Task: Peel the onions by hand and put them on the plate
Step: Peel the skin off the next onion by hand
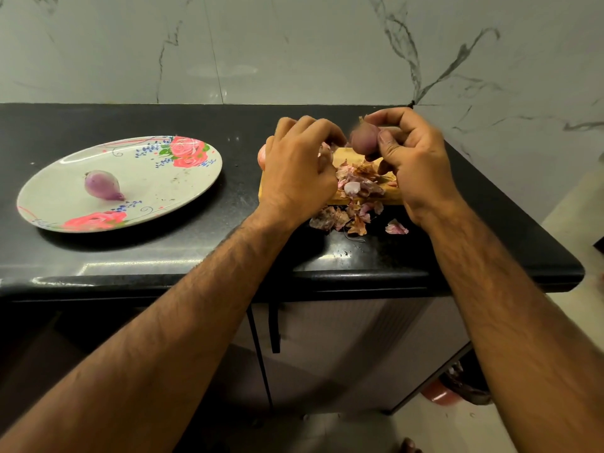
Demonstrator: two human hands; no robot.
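Right grip (415,165) curled round onion (364,142) | left grip (300,168) curled, hold unclear | plate (157,188) holds one peeled onion (103,185)

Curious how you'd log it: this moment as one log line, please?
step: peeling | right hand: grips onion | left hand: curled, hold unclear | plate: one peeled onion | board: loose skins

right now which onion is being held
The onion gripped in the right hand, raised over the board. The other onion lies loose on the plate, untouched.
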